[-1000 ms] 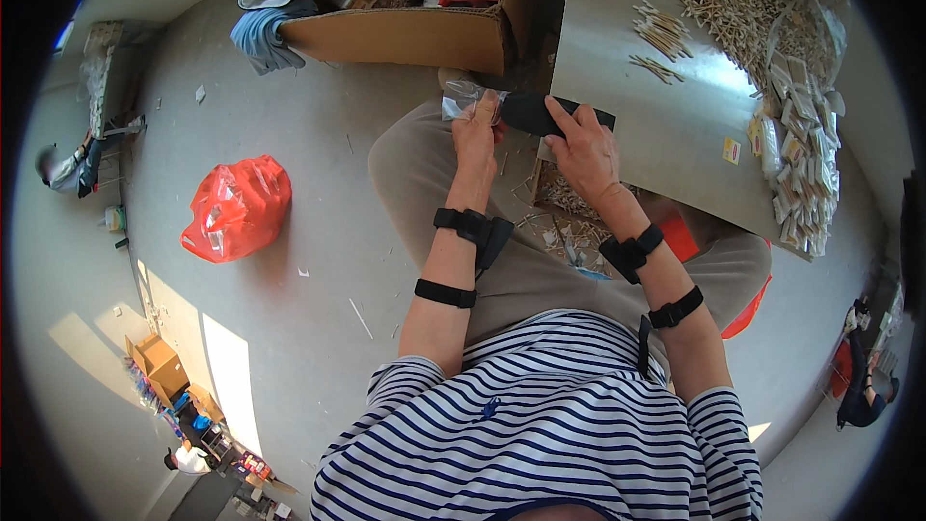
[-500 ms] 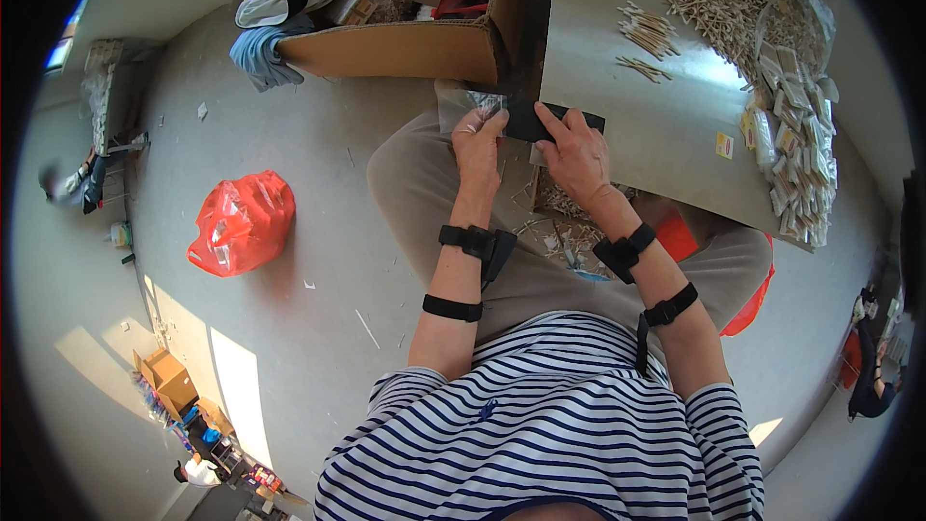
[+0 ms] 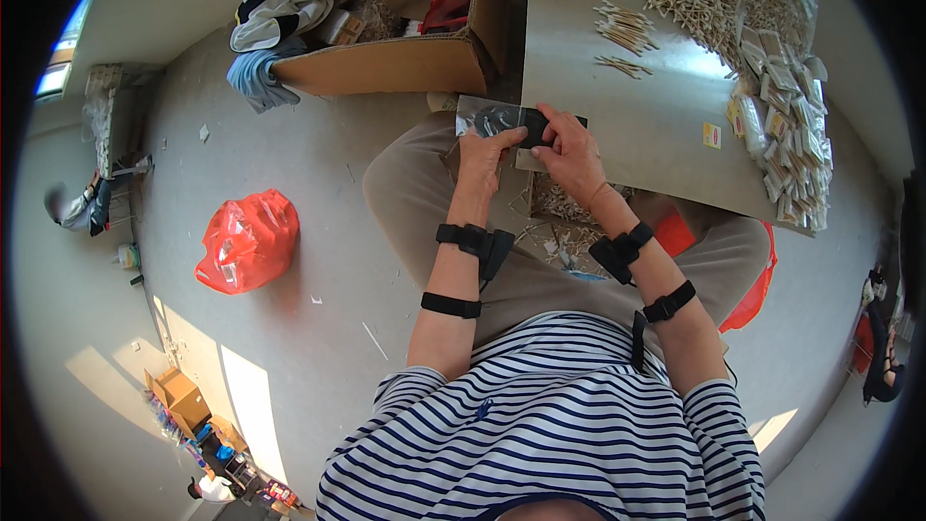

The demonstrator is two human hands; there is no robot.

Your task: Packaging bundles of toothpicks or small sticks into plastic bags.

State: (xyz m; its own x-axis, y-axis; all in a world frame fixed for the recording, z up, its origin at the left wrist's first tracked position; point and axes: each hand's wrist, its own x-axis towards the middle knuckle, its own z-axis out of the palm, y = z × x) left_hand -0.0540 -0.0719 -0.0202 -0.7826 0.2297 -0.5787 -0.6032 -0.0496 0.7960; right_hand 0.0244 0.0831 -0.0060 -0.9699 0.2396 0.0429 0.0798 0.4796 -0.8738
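gripping from both sides, a small clear bag (image 3: 503,120) with a dark item inside is pinched by the left hand (image 3: 483,152) and right hand (image 3: 571,156) at the desk (image 3: 637,106) edge, above the lap.
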